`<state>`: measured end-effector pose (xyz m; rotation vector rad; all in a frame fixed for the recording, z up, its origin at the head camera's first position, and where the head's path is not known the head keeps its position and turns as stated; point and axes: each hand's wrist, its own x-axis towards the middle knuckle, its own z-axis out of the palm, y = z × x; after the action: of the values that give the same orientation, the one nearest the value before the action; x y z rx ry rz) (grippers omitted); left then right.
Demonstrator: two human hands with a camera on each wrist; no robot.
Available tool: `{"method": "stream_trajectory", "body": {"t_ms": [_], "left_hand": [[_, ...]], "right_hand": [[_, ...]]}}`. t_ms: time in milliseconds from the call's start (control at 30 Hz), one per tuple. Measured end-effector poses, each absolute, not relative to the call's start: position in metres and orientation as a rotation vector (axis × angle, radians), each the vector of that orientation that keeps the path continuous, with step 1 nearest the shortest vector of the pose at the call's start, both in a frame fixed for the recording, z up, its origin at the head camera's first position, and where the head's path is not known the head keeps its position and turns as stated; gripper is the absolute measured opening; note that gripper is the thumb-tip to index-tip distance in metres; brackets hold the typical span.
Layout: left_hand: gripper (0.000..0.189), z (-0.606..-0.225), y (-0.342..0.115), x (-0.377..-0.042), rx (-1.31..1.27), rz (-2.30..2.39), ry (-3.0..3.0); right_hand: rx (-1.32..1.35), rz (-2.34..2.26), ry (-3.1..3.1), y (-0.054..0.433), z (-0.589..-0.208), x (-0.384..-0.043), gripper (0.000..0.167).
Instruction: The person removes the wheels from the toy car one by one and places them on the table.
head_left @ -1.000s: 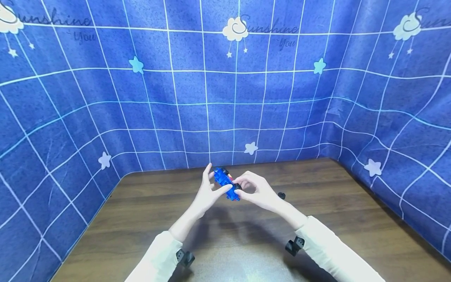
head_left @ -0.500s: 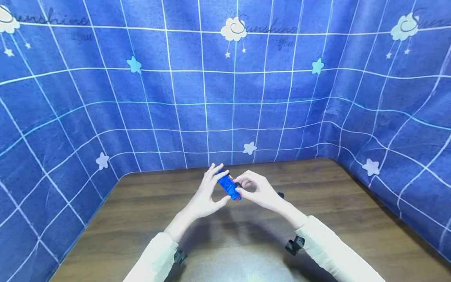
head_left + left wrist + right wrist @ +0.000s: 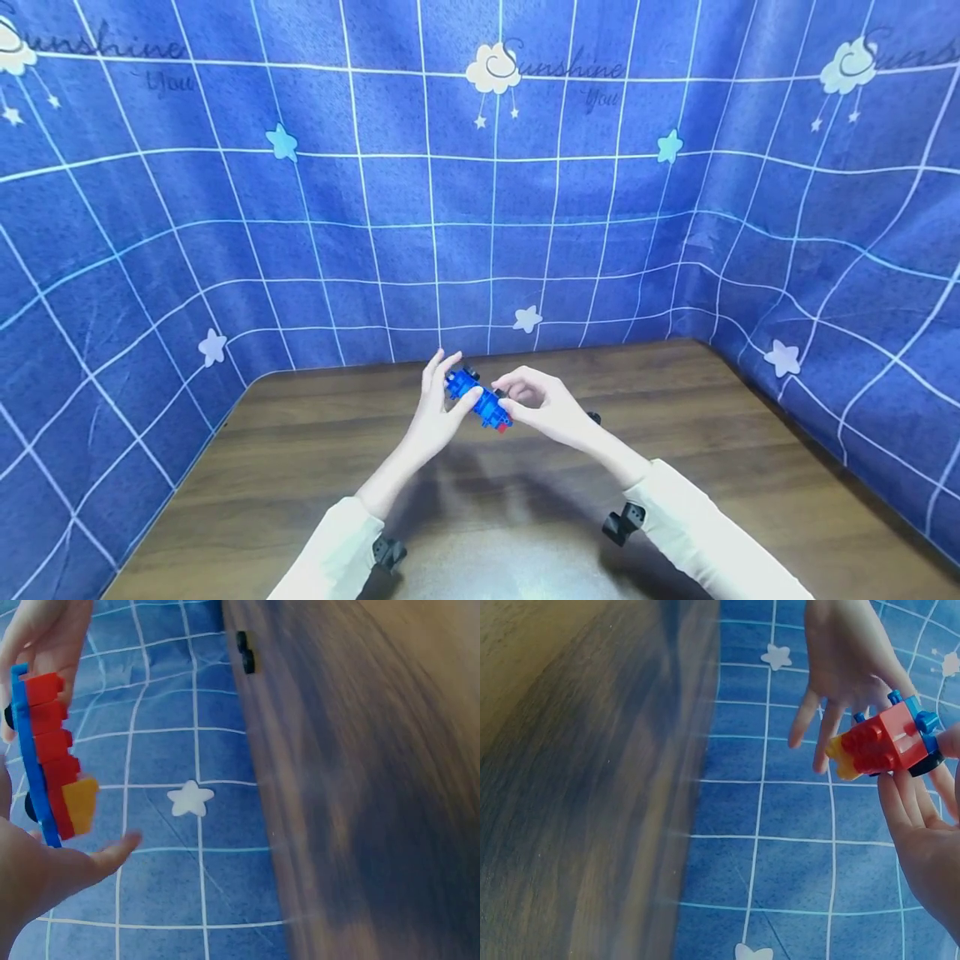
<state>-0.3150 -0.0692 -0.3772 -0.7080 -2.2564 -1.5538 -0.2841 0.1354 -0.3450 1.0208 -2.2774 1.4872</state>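
Both hands hold a toy block car up over the table. Its blue base faces the head camera, and red blocks with a yellow block sit on the other side. The left hand grips the base, thumb across its underside and fingers around the far end, two of them stretched out. At the nearer end, the right hand pinches a black wheel at the car's side between thumb and fingers. Another black wheel shows by the left fingers.
Loose black wheels lie on the wooden table, partly hidden behind the right wrist in the head view. A blue curtain with a white grid stands around the back and sides. Each forearm wears a small black camera.
The left fingers first swing over the blue base while the thumb slides to the near end; now the thumb lies across the middle again. The car has turned slightly. The right hand stays nearly in place.
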Motion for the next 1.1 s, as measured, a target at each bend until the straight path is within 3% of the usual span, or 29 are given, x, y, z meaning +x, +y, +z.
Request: {"method": "stream_trajectory", "body": {"t_ms": [167,367,567,733,967,1100], "left_hand": [[0.051,-0.374,-0.066,-0.316,-0.561,-1.646,-2.236],[0.044,-0.373,-0.064,-0.316,-0.494,-1.713,-2.197],[0.038,-0.371,-0.065,-0.314,-0.520,-1.670,-2.142],[0.037,-0.370,-0.065,-0.313,-0.521,-1.675,-2.116],[0.052,-0.369,-0.062,-0.311,-0.402,-1.812,-2.068],[0.043,-0.365,-0.060,-0.310,-0.336,-1.874,-2.021]], "right_hand": [[1.113,1.408,-2.239,0.131,-0.335,-0.271,0.023],[1.168,1.385,-2.167,0.131,-0.344,-0.279,0.025],[1.031,1.262,-2.247,0.131,-0.364,-0.294,0.024],[0.950,1.168,-2.349,0.132,-0.367,-0.296,0.020],[0.991,1.132,-2.346,0.127,-0.371,-0.295,0.019],[1.025,1.099,-2.335,0.122,-0.372,-0.293,0.020]]}}
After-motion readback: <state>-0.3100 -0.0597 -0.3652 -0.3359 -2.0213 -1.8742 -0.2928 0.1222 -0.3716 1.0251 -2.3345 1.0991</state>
